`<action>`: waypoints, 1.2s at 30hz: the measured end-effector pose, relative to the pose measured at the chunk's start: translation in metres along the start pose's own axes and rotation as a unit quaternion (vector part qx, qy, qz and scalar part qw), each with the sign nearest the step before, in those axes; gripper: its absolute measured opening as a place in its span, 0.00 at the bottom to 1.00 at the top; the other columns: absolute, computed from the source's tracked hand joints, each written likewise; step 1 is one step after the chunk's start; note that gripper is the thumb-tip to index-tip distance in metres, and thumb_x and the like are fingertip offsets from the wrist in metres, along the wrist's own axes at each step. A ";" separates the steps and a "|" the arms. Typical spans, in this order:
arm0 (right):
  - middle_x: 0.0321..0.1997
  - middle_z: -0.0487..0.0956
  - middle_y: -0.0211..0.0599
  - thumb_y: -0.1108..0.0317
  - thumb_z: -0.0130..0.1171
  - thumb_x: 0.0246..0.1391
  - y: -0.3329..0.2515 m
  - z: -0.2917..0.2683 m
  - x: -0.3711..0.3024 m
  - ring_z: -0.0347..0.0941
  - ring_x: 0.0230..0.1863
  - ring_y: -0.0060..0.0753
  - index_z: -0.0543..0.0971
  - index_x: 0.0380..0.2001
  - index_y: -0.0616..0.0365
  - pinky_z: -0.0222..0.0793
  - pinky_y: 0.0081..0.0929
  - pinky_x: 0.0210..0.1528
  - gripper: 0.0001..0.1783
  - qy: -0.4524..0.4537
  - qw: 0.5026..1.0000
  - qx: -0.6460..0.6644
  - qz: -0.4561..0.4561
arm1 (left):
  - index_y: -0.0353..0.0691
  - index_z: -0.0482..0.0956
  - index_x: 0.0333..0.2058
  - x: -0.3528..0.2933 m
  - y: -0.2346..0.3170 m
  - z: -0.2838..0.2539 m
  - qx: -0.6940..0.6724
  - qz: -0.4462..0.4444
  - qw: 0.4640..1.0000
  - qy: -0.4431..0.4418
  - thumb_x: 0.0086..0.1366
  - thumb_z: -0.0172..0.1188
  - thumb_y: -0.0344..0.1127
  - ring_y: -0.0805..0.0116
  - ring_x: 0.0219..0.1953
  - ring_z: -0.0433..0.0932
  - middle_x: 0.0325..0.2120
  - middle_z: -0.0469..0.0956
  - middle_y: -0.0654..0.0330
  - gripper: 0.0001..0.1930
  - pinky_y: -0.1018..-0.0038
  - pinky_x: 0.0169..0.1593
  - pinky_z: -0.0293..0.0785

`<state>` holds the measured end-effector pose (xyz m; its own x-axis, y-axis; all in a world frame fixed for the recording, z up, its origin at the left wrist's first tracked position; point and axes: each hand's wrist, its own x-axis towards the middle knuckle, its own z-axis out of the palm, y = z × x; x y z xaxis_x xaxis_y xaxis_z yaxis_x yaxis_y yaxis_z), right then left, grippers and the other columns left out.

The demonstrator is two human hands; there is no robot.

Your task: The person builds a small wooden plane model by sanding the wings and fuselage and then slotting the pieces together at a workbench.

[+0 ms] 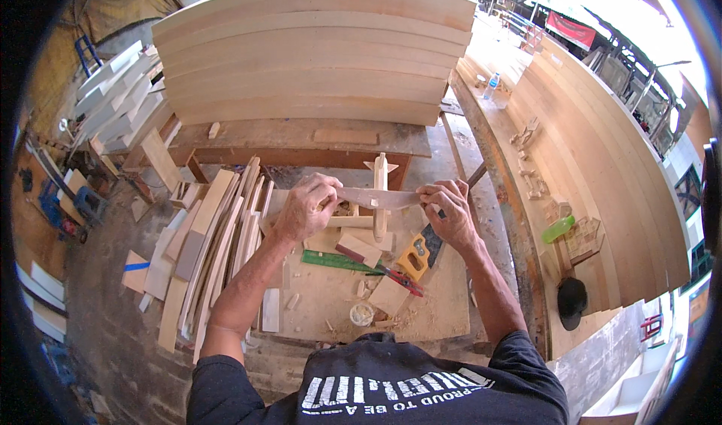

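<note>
My left hand [310,203] is closed on the left end of a thin, flat, pale brownish strip [357,195]. At its other end my right hand [451,208] pinches it, so it spans level between both hands. Whether it is wood or an abrasive strip I cannot tell. The strip crosses a narrow light wooden piece [380,226] with small pointed side parts at its far end, shaped like a model plane's body. Just below my right hand lies a handsaw [415,256] with a yellow handle. A green flat strip [338,262] and a red-handled tool [404,280] lie nearer me.
Wood offcuts [359,249], shavings and a small round tub [362,314] sit on the worktop [444,312]. Long boards [207,229] are stacked at left. A tall board stack [308,56] stands ahead, another [602,147] at right, near a dark cap [571,303] and a bottle [492,86].
</note>
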<state>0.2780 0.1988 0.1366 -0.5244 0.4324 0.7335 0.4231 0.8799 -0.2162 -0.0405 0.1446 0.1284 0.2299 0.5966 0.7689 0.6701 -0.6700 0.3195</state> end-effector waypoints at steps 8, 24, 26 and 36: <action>0.48 0.82 0.25 0.78 0.65 0.47 0.000 0.003 0.001 0.74 0.50 0.32 0.76 0.35 0.53 0.58 0.39 0.56 0.12 -0.003 1.000 0.017 0.008 | 0.39 0.71 0.25 0.000 -0.004 0.000 -0.019 -0.006 1.000 0.002 0.50 0.69 0.21 0.56 0.40 0.81 0.37 0.81 0.57 0.13 0.63 0.44 0.77; 0.45 0.83 0.28 0.79 0.66 0.47 -0.007 0.002 0.004 0.75 0.47 0.33 0.78 0.37 0.52 0.61 0.35 0.54 0.14 -0.008 0.995 0.084 0.051 | 0.38 0.72 0.28 -0.002 -0.004 -0.006 -0.079 -0.067 0.994 -0.022 0.52 0.68 0.21 0.59 0.44 0.82 0.38 0.82 0.55 0.11 0.65 0.48 0.78; 0.44 0.83 0.30 0.79 0.66 0.48 -0.009 0.000 0.004 0.77 0.46 0.34 0.79 0.39 0.54 0.64 0.34 0.53 0.14 -0.021 0.990 0.108 0.092 | 0.36 0.75 0.33 -0.007 -0.004 -0.007 -0.153 -0.140 0.978 -0.035 0.52 0.67 0.20 0.60 0.44 0.83 0.39 0.83 0.53 0.11 0.66 0.49 0.77; 0.45 0.83 0.39 0.76 0.63 0.56 -0.008 0.000 0.000 0.79 0.46 0.31 0.80 0.49 0.60 0.73 0.30 0.51 0.16 -0.058 0.950 0.228 0.205 | 0.30 0.81 0.41 -0.004 0.013 -0.013 -0.182 -0.177 0.959 -0.128 0.57 0.65 0.28 0.69 0.40 0.82 0.36 0.83 0.54 0.13 0.73 0.46 0.77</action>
<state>0.2744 0.1922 0.1381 -0.4736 0.7531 0.4566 0.2596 0.6148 -0.7447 -0.0420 0.1281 0.1366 0.2296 0.8731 0.4301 0.4580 -0.4868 0.7438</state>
